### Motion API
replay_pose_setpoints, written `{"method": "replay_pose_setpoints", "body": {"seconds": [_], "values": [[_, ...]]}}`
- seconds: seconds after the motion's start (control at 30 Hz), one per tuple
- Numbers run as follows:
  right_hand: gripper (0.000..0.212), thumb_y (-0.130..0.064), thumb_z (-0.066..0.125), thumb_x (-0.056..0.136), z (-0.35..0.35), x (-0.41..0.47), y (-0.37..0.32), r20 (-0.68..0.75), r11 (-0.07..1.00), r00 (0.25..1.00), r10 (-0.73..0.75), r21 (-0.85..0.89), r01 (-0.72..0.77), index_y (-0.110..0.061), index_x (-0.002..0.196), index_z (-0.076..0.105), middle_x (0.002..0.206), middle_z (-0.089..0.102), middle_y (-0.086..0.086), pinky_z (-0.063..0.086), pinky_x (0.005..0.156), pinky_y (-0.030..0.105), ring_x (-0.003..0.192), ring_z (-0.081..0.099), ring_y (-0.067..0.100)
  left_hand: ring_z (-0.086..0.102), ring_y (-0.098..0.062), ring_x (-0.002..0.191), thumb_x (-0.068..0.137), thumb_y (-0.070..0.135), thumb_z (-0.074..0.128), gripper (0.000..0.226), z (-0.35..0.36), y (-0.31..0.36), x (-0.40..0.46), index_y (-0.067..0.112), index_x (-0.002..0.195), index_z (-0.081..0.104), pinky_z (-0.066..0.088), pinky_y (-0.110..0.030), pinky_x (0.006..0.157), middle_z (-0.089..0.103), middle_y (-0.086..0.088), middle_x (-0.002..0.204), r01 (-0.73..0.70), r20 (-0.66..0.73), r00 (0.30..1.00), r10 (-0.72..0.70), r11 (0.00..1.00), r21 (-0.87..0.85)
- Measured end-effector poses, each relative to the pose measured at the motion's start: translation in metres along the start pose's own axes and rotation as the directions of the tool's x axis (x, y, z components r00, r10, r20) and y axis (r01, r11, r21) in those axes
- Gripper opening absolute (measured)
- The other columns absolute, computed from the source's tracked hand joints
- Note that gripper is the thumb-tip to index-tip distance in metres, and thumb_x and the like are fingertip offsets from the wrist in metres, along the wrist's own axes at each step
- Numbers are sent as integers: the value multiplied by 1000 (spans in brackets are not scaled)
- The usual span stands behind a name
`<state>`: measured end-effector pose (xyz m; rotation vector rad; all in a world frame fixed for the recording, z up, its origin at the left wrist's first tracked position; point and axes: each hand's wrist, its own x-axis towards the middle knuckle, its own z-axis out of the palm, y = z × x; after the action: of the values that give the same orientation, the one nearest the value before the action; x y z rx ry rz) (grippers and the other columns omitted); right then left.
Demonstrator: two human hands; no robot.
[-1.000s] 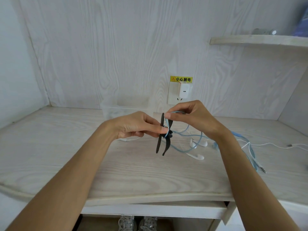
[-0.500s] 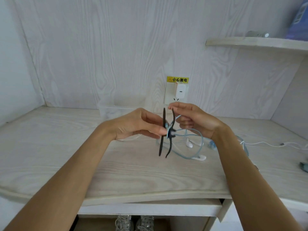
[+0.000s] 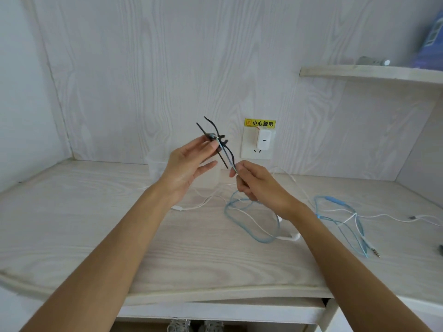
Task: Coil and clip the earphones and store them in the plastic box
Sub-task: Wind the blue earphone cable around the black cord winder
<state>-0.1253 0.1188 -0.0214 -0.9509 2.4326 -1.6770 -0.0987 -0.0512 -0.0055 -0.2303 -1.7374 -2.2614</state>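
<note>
My left hand (image 3: 189,164) holds a black clip (image 3: 215,142) up in front of the wall, pinched near its hinge, its long prongs tilted. A light blue earphone cable (image 3: 251,221) runs from the clip down through my right hand (image 3: 259,185), which pinches it just below the clip. The cable's loop hangs onto the desk, with white earbuds (image 3: 293,237) at its end. The clear plastic box (image 3: 155,164) stands at the back of the desk, partly hidden behind my left hand.
A second blue cable with a jack plug (image 3: 345,221) lies at the right. White cables (image 3: 199,204) cross the desk (image 3: 72,231). A white charger (image 3: 263,138) sits in the wall socket. A shelf (image 3: 371,73) juts out at upper right.
My left hand has lifted the clip up and tilted it. My right hand dropped below the clip and pulls the blue cable taut; the loop now trails on the desk.
</note>
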Motion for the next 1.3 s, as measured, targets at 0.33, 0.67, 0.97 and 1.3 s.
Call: {"method": "replay_pose_setpoints", "body": {"seconds": [0.33, 0.67, 0.97, 1.3], "values": [[36, -7, 56, 92, -28, -1, -1, 192, 865, 939, 287, 370, -340, -11, 128, 52, 113, 67, 7, 51, 90, 26, 98, 65, 15, 71, -10, 91, 88, 17, 65, 18, -8, 3, 6, 14, 106, 68, 56, -22, 76, 74, 2, 94, -89, -146, 985, 89, 996, 1], [25, -11, 42, 97, -1, 8, -11, 84, 761, 978, 193, 616, -203, -7, 118, 56, 109, 62, 8, 45, 95, 30, 103, 60, 21, 71, -6, 82, 86, 13, 67, 10, 6, -16, 3, 18, 95, 68, 55, -19, 78, 74, 5, 86, -132, 0, 991, 137, 957, 258], [34, -19, 38, 89, -28, -1, -16, -261, 591, 919, 296, 806, 39, -13, 57, 49, 48, 41, -2, 28, 45, 21, 41, 32, 11, 68, -17, 100, 87, 13, 68, 14, -8, -9, 10, 12, 101, 67, 55, -17, 74, 71, -8, 100, -253, -333, 897, 290, 955, 153], [13, -14, 66, 84, -44, 4, 11, -473, 763, 664, 579, 603, -236, -11, 91, 55, 67, 46, 0, 33, 43, 18, 47, 36, 8, 67, -16, 100, 87, 13, 68, 10, -10, -5, 10, 16, 96, 66, 54, -17, 71, 70, -4, 96, -304, -457, 839, 295, 951, 56]]}}
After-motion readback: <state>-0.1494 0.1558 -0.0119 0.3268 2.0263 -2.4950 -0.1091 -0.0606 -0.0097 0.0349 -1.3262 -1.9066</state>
